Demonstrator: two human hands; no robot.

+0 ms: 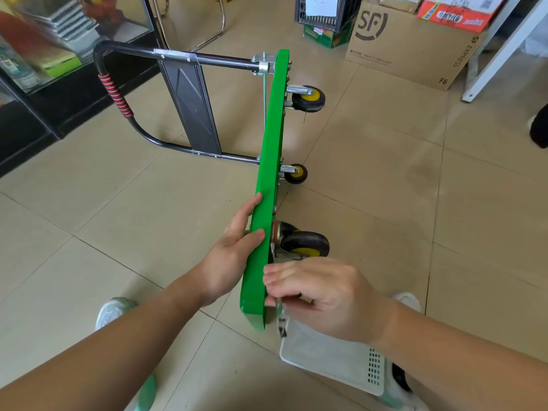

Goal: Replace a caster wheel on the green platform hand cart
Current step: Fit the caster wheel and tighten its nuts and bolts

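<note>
The green cart stands on edge on the floor between the hands. The left hand presses flat, fingers straight, against its deck. The right hand curls around a blurred metal tool at the underside, just short of the nearest caster wheel. A white basket lies below it.

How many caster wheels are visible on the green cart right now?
3. The far upper wheel; the far lower wheel beneath it; the near wheel, just above the right hand, which grips a metal tool. A fourth may be hidden behind that hand.
</note>
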